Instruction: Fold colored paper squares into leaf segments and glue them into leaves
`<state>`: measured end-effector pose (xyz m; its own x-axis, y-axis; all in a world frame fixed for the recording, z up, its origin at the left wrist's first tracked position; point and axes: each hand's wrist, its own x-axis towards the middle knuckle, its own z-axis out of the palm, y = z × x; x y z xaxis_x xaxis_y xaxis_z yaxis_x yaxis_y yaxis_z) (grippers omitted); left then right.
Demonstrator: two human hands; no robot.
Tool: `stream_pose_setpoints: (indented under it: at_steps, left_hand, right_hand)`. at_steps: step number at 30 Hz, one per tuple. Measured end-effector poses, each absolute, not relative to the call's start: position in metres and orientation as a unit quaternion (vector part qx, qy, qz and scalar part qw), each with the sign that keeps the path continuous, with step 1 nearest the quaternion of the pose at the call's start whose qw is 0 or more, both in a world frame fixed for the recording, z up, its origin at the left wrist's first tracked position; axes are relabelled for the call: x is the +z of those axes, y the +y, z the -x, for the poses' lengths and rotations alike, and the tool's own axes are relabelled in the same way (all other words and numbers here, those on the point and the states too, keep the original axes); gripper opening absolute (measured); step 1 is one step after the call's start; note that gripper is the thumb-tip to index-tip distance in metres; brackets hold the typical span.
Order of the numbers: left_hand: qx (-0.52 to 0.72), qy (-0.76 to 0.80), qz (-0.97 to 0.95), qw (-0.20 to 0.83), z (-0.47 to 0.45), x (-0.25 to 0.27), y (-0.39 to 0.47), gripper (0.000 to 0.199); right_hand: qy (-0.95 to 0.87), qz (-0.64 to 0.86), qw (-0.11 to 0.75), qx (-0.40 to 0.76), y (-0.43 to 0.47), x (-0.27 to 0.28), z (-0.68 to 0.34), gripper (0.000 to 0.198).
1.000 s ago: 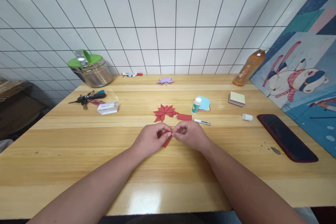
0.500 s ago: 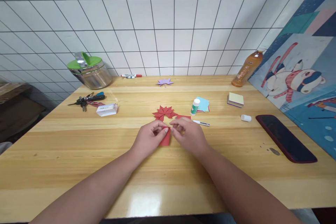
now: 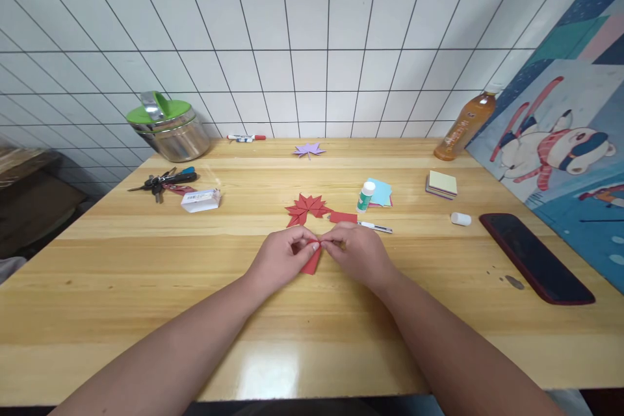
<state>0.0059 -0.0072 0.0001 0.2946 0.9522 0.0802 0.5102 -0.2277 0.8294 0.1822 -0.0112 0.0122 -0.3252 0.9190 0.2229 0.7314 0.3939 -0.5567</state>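
A small piece of red paper (image 3: 311, 264) is pinched by my left hand (image 3: 281, 255) along its upper part, thumb on top. My right hand (image 3: 359, 253) is closed too, its thumb and forefinger meeting the paper's upper right corner. Just beyond my fingers lies a folded red paper leaf (image 3: 308, 205) with several points. A flat red paper strip (image 3: 343, 217) rests to its right, beside a pen (image 3: 375, 227). The glue stick (image 3: 365, 197) stands upright and uncapped behind the pen, against light blue paper squares (image 3: 380, 192).
Farther back lies a purple paper leaf (image 3: 309, 150). On the left are a steel pot (image 3: 170, 133), keys (image 3: 160, 183) and a small white box (image 3: 201, 200). On the right are a drink bottle (image 3: 465, 127), a paper stack (image 3: 441, 184), a white cap (image 3: 461, 219) and a phone (image 3: 536, 259).
My right fingertips have come in to the paper's corner, where a gap showed before. The red paper is tilted a little more. The whole view has shifted slightly.
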Motion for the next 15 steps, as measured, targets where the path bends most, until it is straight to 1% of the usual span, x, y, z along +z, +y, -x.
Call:
stream_pose_setpoints:
  at_steps: [8, 15]
  left_hand:
    - [0.313, 0.505, -0.713, 0.373, -0.0055, 0.0034, -0.007, 0.016]
    - [0.296, 0.497, -0.73, 0.364, -0.0052, 0.0013, -0.008, 0.014]
  right_hand:
    - [-0.748, 0.55, 0.269, 0.256, -0.0073, 0.0077, -0.1872, 0.009]
    - [-0.729, 0.555, 0.274, 0.292, -0.0076, 0.0069, -0.1872, 0.008]
